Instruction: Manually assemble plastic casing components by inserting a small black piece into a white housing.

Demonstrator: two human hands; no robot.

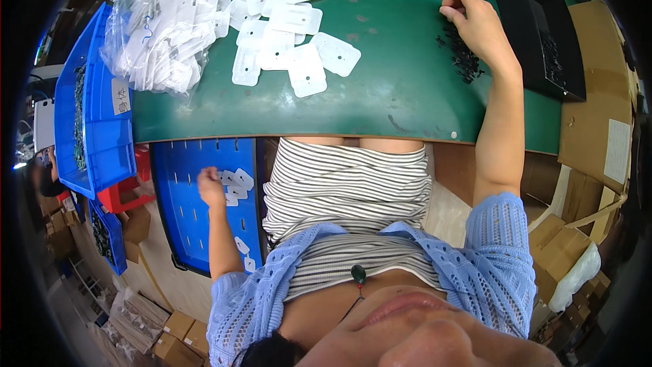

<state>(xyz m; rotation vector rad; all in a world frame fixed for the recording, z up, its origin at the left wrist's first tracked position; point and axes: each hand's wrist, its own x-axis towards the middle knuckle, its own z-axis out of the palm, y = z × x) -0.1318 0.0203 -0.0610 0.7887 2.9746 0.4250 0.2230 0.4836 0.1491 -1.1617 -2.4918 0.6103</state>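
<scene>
My right hand (479, 26) is over the far right of the green table, thumb and fingertips pinched together. Whatever is between the fingertips is too small to make out. Just below those fingers lies a loose pile of small black parts (467, 64). Low on the left, my left hand (212, 187) is over a blue crate (178, 211), beside several white plastic plates (234, 187); its fingers are smeared by motion. More white rounded plates (307, 68), each with a small dark spot, lie scattered and overlapping on the table.
A clear bag (163, 34) full of white plates rests at the table's left. A black box (543, 34) with small black parts stands at the right, beside cardboard (598, 95). Blue bins (109, 149) and a red one (125, 194) stand left of the table (407, 105).
</scene>
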